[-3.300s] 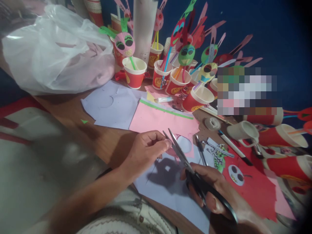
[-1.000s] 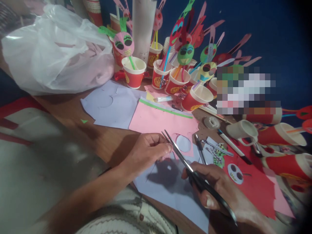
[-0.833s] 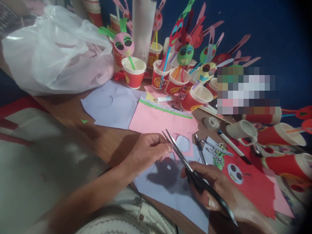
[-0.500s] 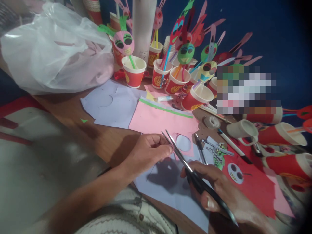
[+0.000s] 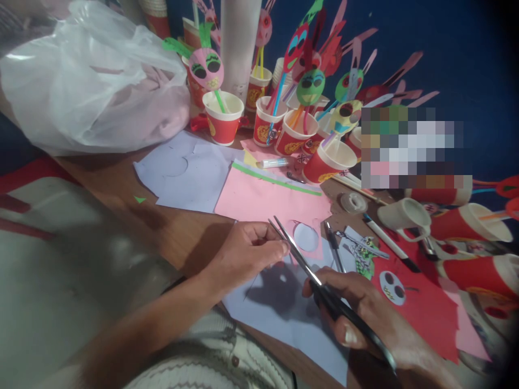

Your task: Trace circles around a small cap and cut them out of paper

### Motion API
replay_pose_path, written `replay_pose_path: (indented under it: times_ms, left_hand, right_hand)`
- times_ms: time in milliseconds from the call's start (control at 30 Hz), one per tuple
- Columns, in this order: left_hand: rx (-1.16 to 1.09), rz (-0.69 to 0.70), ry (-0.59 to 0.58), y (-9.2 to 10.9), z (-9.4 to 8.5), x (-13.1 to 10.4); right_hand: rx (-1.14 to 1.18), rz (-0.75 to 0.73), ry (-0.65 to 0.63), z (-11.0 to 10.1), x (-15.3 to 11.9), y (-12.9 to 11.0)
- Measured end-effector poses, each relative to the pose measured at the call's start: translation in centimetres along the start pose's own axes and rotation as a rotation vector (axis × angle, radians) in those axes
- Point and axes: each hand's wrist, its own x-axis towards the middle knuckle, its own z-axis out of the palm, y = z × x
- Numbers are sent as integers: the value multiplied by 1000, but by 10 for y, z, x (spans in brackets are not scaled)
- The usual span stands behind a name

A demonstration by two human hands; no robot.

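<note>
My right hand grips a pair of scissors with black handles, its blades slightly apart and pointing up and left. The blade tips lie beside my left hand, whose thumb and fingers are pinched together. Whatever that pinch holds is too small or too hidden to make out. Below both hands lies a lavender paper sheet. Just behind the blades, a white paper circle rests on pink paper with a green strip along its far edge.
Red paper cups holding paper faces on straws line the back. A white plastic bag fills the back left. To the right are a mug, a marker, a tape roll and red paper with a paper face on it.
Almost nothing differs. The scissors and both hands keep nearly the same place, and the view has shifted very slightly.
</note>
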Motion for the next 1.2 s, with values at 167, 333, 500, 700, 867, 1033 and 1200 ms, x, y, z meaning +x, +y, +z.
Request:
replay_pose_path:
  times_ms: [167, 333, 500, 700, 867, 1033, 1200]
  left_hand:
    - [14, -5, -1, -1, -1, -1]
    - [19, -15, -3, -1, -1, 0]
    - [28, -14, -15, -2, -2, 1]
    - [-18, -20, -50, 0, -1, 0]
    - [7, -35, -33, 3, 1, 0]
    - [-52, -4, -18, 2, 1, 1]
    - [-55, 10, -24, 3, 0, 0]
  right_hand:
    - [40, 11, -15, 0, 0, 2]
    - [20, -7, 7, -1, 2, 1]
    - [28, 20, 12, -1, 1, -3]
    - [117, 71, 18, 0, -2, 2]
    - [133, 80, 43, 1, -2, 5]
    - [113, 79, 51, 1, -1, 6]
    - [112, 59, 35, 0, -2, 6]
